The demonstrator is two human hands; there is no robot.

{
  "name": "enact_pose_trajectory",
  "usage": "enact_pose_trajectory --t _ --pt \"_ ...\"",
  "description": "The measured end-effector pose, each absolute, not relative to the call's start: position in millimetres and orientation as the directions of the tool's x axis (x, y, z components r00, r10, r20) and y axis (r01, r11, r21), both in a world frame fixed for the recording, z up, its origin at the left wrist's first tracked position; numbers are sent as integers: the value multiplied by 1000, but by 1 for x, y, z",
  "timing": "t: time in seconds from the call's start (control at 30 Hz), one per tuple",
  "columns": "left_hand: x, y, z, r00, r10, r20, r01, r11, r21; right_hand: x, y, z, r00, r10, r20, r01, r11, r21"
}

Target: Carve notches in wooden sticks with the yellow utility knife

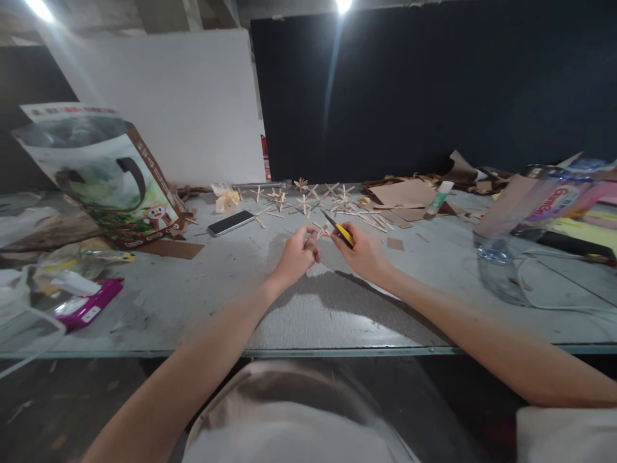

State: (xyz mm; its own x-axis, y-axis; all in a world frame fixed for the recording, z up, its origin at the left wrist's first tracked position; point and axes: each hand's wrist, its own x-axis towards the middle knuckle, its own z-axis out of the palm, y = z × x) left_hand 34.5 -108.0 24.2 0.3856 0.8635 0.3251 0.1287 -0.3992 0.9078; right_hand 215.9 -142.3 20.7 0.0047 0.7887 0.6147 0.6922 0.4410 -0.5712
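Observation:
My left hand (299,254) is closed, pinching a small wooden stick piece (322,231) just above the grey table (308,308). My right hand (362,251) is closed around a yellow and black utility knife (340,231), whose blade tip points up and left, close to the stick piece. Both hands are near each other at the middle of the table. Behind them lie several small star-shaped stick assemblies (308,196) and loose sticks.
A phone (231,222) lies left of the hands. A printed cardboard box (103,177) leans at the left, with plastic bags and a purple packet (87,305) below it. Cardboard scraps (402,193) and a glue tube (439,198) lie behind; a clear glass pitcher (525,231) stands at right.

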Motion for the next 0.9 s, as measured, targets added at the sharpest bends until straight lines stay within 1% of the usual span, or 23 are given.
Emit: enact_pose_trajectory --t 0.17,0.27,0.37,0.53,0.73,0.9 --pt "34 -103 20 294 886 358 188 -421 887 214 -145 19 13 799 601 655 448 -609" --pt "34 -101 18 218 896 387 201 -429 881 212 -148 18 -25 828 561 608 458 -649" --pt "34 -100 18 178 899 401 199 -432 880 211 -151 19 -75 832 550 586 483 -651" --pt "33 -100 20 193 892 410 245 -448 860 210 -155 23 -144 847 512 587 490 -645" --pt "33 -102 22 191 887 420 267 -459 848 210 -154 22 -118 868 482 541 463 -702" --pt "33 -102 22 200 886 419 269 -461 846 209 -157 25 -129 863 489 527 477 -703"
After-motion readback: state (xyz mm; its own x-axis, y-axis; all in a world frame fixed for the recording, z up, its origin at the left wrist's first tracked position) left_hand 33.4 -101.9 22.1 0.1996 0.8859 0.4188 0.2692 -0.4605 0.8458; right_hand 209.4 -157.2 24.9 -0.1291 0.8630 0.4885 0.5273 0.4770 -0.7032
